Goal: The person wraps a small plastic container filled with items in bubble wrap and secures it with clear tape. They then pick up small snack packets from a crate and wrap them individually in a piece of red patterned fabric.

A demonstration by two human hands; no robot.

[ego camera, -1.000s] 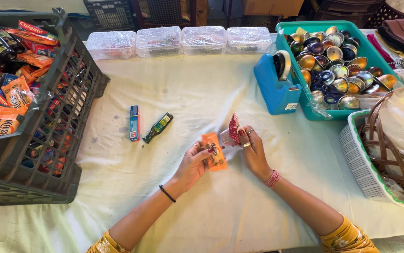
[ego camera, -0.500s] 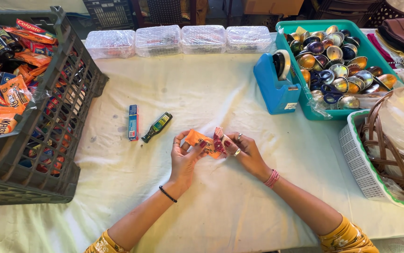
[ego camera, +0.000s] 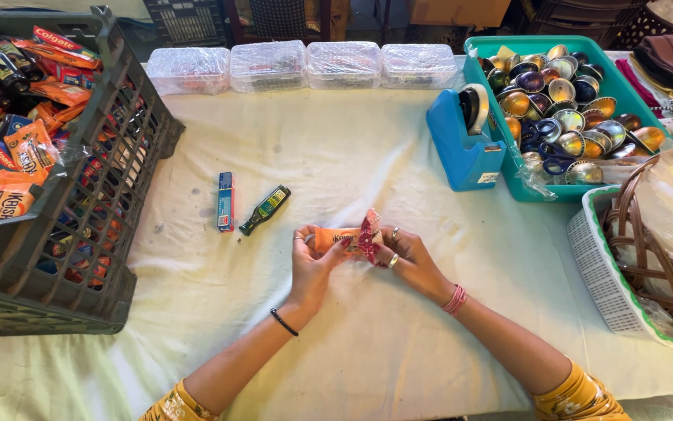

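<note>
Over a cloth-covered worktop [ego camera: 368, 156], a person's left hand [ego camera: 311, 265] and right hand [ego camera: 408, 257] meet, each grip clamped on an orange packet [ego camera: 335, 238] with what looks like a red wrapper [ego camera: 368, 234] bunched at its right end. A small blue box [ego camera: 226, 202] and a dark green bottle [ego camera: 265, 210] lie just left of the hands; a grey crate [ego camera: 79, 218] of packets stands well apart at left, a blue tape dispenser [ego camera: 465, 132] beyond
</note>
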